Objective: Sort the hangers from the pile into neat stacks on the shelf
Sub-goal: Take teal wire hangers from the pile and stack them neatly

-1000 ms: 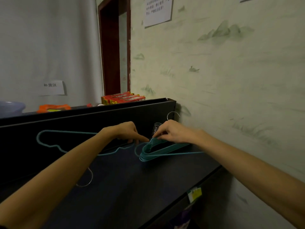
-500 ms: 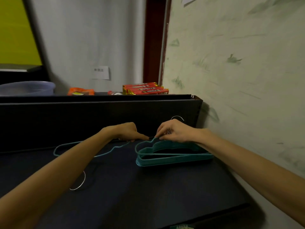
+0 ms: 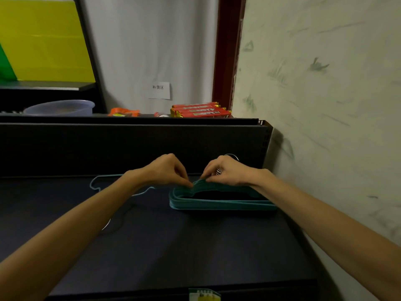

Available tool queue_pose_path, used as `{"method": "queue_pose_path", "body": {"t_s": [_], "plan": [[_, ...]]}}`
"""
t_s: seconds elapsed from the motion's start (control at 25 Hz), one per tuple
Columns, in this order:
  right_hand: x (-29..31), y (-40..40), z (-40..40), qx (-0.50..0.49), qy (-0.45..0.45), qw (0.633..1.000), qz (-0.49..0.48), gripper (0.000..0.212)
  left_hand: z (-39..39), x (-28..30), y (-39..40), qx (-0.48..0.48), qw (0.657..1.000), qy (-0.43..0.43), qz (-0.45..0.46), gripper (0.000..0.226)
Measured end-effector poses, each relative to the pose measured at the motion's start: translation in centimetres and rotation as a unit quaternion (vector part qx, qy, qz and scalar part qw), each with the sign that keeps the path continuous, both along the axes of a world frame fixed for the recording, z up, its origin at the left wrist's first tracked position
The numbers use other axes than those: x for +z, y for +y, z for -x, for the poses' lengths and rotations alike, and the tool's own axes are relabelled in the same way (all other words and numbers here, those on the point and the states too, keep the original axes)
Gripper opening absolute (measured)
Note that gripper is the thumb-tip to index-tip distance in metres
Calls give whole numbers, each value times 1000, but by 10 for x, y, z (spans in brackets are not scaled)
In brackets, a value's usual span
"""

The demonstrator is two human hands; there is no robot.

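Both hands pinch the neck of the teal hanger stack [image 3: 221, 203] on the shelf [image 3: 195, 246] by the wall: left hand [image 3: 167, 170] and right hand [image 3: 225, 172] fingers clamped there, likely aligning hooks. A loose hanger [image 3: 97, 181] lies beside.

Your dark shelf [image 3: 173, 246]: a stack of teal hangers [image 3: 219, 204] lies far right (by the wall), one loose teal hanger [image 3: 95, 184] flat to its left.
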State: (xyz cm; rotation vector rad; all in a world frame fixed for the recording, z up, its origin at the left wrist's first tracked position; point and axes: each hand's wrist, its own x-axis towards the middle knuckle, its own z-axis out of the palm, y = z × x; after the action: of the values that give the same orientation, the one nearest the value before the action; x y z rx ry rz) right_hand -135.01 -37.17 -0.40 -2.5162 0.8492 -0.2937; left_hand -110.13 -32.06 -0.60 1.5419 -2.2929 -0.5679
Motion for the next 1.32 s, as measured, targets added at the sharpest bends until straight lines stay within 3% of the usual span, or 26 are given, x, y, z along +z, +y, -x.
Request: {"method": "queue_pose_path", "body": {"t_s": [0.52, 0.76, 1.12, 1.2, 1.32], "plan": [[1, 12, -14, -66, 61, 992, 87, 19, 3, 3, 5, -12, 995, -101, 8, 2], [4, 16, -13, -68, 131, 981, 126, 21, -1, 3, 4, -7, 995, -97, -10, 13], [10, 23, -18, -95, 160, 973, 133, 22, 3, 4, 5, -21, 983, -179, -32, 22], [8, 22, -17, -100, 151, 976, 122, 29, 0, 9, 8, -16, 983, -172, -55, 29], [7, 25, -9, -114, 67, 988, 74, 55, -18, 29, 14, 25, 990, -112, -82, 38]]}}
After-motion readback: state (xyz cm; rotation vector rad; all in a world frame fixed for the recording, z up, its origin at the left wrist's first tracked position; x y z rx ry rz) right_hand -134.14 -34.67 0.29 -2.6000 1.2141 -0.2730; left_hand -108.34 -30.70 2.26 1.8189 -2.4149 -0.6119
